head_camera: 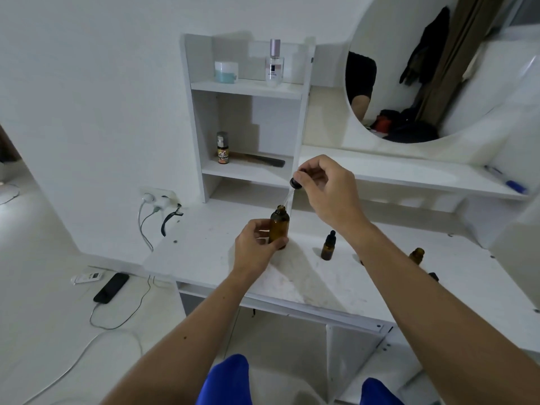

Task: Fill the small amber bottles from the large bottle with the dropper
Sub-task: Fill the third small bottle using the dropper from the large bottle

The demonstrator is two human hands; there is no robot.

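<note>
**Dropper over large bottle, two small bottles waiting**

Left hand (pixel 254 249) gripping large amber bottle (pixel 279 226) low on its body, bottle upright on white desk (pixel 210 252), mouth open. Right hand (pixel 327 190) pinching black dropper (pixel 295 183) by its cap, glass tube slanting down toward 7 o'clock, tip at bottle mouth. Small amber bottles: two. Capped small bottle (pixel 328 247) at 3 o'clock of large one, near. Open small bottle (pixel 417 255) further out at 3 o'clock, partly hidden behind right forearm. Shelf unit (pixel 248 92) at 12 o'clock: jar (pixel 226 72) and clear perfume bottle (pixel 274 64) on top shelf, one spray can (pixel 222 148) and one comb (pixel 260 159) below. Round mirror (pixel 438 68) at 2 o'clock. One phone (pixel 111 287) on floor at 9 o'clock.
</note>
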